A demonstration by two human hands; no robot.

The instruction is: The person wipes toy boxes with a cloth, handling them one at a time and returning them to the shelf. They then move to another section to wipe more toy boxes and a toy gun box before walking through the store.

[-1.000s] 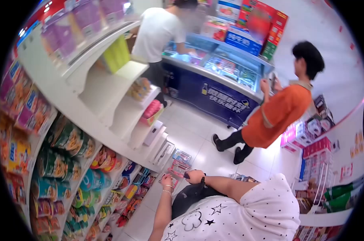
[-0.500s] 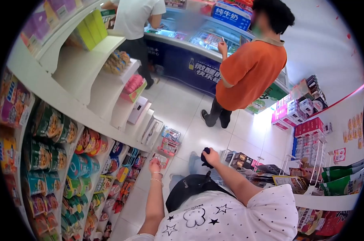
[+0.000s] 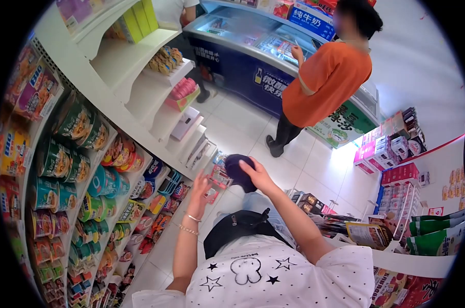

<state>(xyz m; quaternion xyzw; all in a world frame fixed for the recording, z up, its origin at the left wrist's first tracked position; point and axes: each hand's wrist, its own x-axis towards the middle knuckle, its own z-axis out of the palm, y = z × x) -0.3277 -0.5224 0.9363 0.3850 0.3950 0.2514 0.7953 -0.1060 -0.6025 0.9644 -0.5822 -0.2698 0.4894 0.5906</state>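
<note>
A dark navy, soft-looking item [image 3: 236,171] is gripped by my right hand [image 3: 258,177], out in front of my body. My left hand [image 3: 199,194] is a little to the left of it, raised with its fingers apart and nothing in them. Bracelets circle my left wrist. What the dark item is cannot be made out. A black bag [image 3: 237,228] sits across my waist, below both hands.
Shelves of instant noodle tubs [image 3: 58,159] rise at the left, beside white shelves [image 3: 114,61]. A person in an orange shirt [image 3: 325,84] stands by a freezer [image 3: 232,66]; another person is partly visible at the top. Snack racks [image 3: 368,233] are on the right.
My right hand has moved up and left with the dark item, which now hangs more spread out. My left hand has risen and its fingers have spread. The view has shifted slightly.
</note>
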